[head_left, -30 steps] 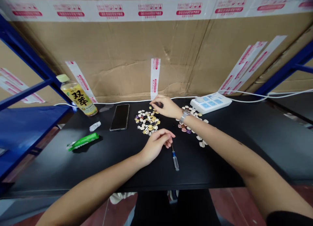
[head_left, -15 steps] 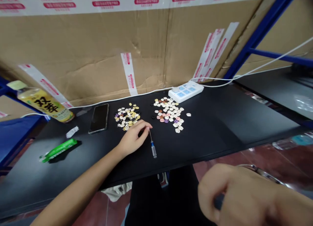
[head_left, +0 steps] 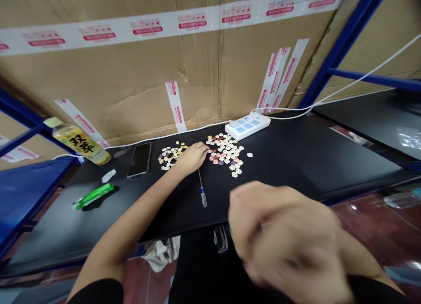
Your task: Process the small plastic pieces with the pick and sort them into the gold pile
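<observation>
My left hand [head_left: 194, 156] reaches over the desk between two piles, its fingers pressed together at the near edge of the right pile. Small rounded pieces with dark marks, mostly cream with pink, brown and purple ones, make up this right pile [head_left: 226, 148]. Whatever the fingertips hold is too small to make out. Partly behind the hand lies the left pile [head_left: 169, 157] of white, yellow, black and purple pieces. Below the hand rests a screwdriver [head_left: 203, 198] with a blue and clear handle. Close to the camera, my right hand [head_left: 286, 238] is blurred, fingers curled, contents hidden.
A white power strip [head_left: 248, 126] with a cable stands behind the right pile. On the left are a phone [head_left: 140, 160], a drink bottle [head_left: 80, 144], a green packet [head_left: 95, 196] and a white scrap [head_left: 108, 176]. A cardboard wall [head_left: 131, 71] closes the back.
My left hand has moved from beside the screwdriver's tip to the right pile's edge. My right hand has come up and left. The camera view has tilted upward.
</observation>
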`<state>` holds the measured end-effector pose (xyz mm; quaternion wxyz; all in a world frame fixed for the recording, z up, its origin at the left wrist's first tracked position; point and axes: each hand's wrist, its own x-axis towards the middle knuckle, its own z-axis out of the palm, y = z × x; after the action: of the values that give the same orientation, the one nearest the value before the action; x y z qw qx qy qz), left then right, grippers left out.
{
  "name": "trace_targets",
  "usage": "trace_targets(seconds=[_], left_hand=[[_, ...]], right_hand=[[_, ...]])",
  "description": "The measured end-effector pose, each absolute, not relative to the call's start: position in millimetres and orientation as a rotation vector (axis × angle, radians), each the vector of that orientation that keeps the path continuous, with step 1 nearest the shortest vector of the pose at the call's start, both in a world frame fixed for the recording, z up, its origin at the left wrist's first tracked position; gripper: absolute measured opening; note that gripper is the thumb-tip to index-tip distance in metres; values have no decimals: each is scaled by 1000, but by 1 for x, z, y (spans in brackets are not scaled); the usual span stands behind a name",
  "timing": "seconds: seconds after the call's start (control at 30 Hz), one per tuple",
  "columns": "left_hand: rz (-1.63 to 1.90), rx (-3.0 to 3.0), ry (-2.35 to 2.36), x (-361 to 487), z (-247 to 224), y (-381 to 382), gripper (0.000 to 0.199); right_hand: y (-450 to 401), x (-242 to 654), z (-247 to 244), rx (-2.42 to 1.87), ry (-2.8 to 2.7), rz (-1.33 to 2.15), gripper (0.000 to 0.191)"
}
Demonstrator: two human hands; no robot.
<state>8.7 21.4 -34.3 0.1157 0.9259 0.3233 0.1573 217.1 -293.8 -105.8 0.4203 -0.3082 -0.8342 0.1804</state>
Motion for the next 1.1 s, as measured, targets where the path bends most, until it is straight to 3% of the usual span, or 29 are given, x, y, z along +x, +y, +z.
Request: trace_targets(seconds=[0.1, 0.2, 0.4, 0.53, 0.77, 0.97, 1.1], left_hand=[[434, 2665, 938, 19, -39, 42, 27], [421, 2616, 903, 26, -42, 50, 23], [485, 2484, 907, 32, -40, 50, 15], [569, 2330, 919, 22, -33, 46, 11], [676, 1983, 845, -24, -27, 24, 30], [735, 1582, 841, -50, -31, 0, 35], [732, 1434, 775, -50, -36, -11, 37]], right_hand=[[-181, 187, -29, -928, -2375, 360, 19], [-129, 160, 6, -1231, -2566, 57, 29], [-120, 139, -21, -1472, -2630, 163, 44], [-109, 134, -29, -1458, -2628, 162, 32], [-102, 157, -24, -1465, -2534, 240, 17], [-75, 204, -11, -1465, -2267, 434, 23], [-50, 220, -12, -1269, -2003, 776, 26]])
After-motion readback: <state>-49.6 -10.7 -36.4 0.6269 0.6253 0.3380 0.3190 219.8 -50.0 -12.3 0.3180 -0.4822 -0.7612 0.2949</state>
